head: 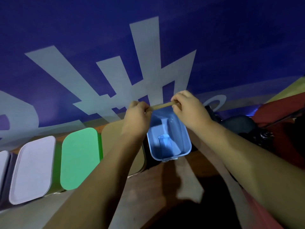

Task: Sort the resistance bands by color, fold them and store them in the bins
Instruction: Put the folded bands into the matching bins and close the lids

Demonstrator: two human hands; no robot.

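A deep blue banner (231,38) printed with broad pale grey strokes fills the background from 9 to 3 o'clock; below it a matte brown surface (189,179) carries a row of five rounded-rectangle plastic bins running from 8 o'clock toward centre; four are closed with smooth lids, one pale sliver of a lid (3,164) cut off at the frame edge, one lilac lid (33,169), one green lid (80,157) and one tan lid (113,138); the fifth, the blue bin (183,133), stands open and glossy inside, with a small blue shape on its floor, band or moulding unclear. At centre, above the blue bin's far rim, a single tan resistance band (162,105) is drawn into a narrow, flat strip; its long axis runs from 8 to 2 o'clock, the right end slightly higher. The left hand (137,113) has its fingers curled round the band's lower end; the right hand (186,106) pinches the upper end. A black object (239,124) and red fabric (280,113) lie at 3 o'clock.
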